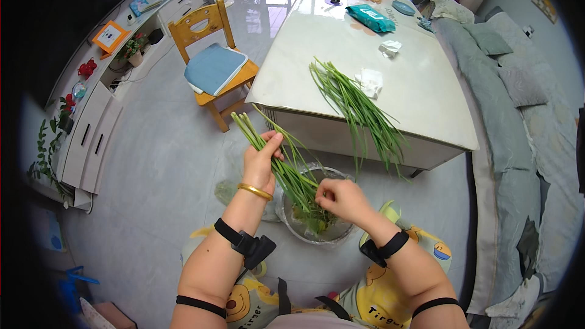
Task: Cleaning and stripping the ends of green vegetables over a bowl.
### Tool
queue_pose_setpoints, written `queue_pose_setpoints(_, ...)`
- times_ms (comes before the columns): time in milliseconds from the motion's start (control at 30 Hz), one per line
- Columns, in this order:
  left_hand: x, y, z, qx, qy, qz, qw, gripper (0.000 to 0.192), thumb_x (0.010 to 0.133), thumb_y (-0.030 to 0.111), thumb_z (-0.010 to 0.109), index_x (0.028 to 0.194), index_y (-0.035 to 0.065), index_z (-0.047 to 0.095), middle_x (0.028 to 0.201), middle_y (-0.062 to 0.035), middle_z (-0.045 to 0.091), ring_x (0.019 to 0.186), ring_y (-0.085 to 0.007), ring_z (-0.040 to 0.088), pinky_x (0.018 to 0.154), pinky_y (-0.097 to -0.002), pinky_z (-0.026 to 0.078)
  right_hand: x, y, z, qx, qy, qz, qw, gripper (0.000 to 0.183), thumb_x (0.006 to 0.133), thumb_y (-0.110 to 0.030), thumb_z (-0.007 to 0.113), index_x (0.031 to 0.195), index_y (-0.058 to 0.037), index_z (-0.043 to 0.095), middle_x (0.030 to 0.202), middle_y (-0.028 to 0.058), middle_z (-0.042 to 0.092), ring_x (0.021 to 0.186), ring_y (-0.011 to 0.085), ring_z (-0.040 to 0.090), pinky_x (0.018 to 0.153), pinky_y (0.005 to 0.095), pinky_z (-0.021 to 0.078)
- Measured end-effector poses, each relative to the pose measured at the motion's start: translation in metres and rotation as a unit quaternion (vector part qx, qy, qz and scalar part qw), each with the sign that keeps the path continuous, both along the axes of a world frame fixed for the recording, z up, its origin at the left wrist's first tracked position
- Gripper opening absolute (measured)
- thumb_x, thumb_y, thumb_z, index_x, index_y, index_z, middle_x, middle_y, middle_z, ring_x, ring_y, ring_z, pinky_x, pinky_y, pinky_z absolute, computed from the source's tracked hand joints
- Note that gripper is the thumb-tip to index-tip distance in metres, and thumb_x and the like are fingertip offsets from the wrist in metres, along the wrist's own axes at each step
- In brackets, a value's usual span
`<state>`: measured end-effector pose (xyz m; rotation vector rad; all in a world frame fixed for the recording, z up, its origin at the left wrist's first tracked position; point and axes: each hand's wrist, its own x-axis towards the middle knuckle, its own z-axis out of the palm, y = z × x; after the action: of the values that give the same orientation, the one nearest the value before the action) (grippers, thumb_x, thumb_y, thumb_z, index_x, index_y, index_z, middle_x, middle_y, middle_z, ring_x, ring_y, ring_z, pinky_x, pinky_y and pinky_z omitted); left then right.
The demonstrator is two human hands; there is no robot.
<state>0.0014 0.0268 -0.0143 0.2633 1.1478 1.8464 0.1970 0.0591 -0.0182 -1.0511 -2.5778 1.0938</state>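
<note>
My left hand grips a bunch of long green chives, pale stem ends up and to the left, leaves slanting down to the right. Over the leaf ends, my right hand has its fingers curled together against the greens; whether a leaf is pinched between them is hidden. Below both hands, a round bin with a clear plastic liner stands on the floor between my legs, with green plant scraps inside. A second heap of chives lies on the white table, its leaf tips hanging over the near edge.
Crumpled tissues and a teal wipes pack rest on the table. A wooden chair with a blue cushion stands at its left. A grey-covered sofa runs along the right. Beside the bin lies a clear plastic bag.
</note>
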Motion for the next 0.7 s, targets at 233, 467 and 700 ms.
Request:
queue_pose_setpoints(233, 0.041, -0.017, -0.017, -0.043, 0.037, -0.128, 0.99, 0.017, 0.078, 0.008, 0.065, 0.092, 0.0003, 0.058, 0.072, 0.0001, 0.056, 0.058, -0.0068, 0.047, 0.054, -0.0206, 0.039, 0.001, 0.024, 0.01, -0.046, 0.262, -0.125, 0.956, 0.008, 0.081, -0.009, 0.058, 0.086, -0.0033, 0.06, 0.075, -0.0002, 0.055, 0.066, 0.0054, 0.047, 0.059, 0.0205, 0.0378)
queue_pose_setpoints(467, 0.062, -0.027, -0.02, -0.046, 0.046, -0.197, 0.978, 0.014, 0.08, 0.01, 0.065, 0.09, 0.0023, 0.06, 0.073, 0.0011, 0.056, 0.059, -0.0056, 0.047, 0.053, -0.0196, 0.039, 0.002, 0.026, 0.004, -0.117, 0.254, -0.099, 0.955, 0.012, 0.08, -0.014, 0.061, 0.086, -0.003, 0.061, 0.08, 0.0008, 0.053, 0.064, 0.006, 0.048, 0.058, 0.0204, 0.0393)
queue_pose_setpoints(700, 0.064, -0.026, -0.015, -0.057, 0.063, -0.209, 0.974, 0.011, 0.081, 0.011, 0.064, 0.087, 0.0031, 0.059, 0.07, 0.0025, 0.054, 0.056, -0.0047, 0.043, 0.052, -0.0195, 0.037, 0.006, 0.025, 0.01, -0.2, 0.25, -0.117, 0.94, 0.011, 0.079, -0.013, 0.063, 0.081, -0.0026, 0.06, 0.071, -0.0034, 0.056, 0.063, 0.0043, 0.043, 0.059, 0.0202, 0.0378)
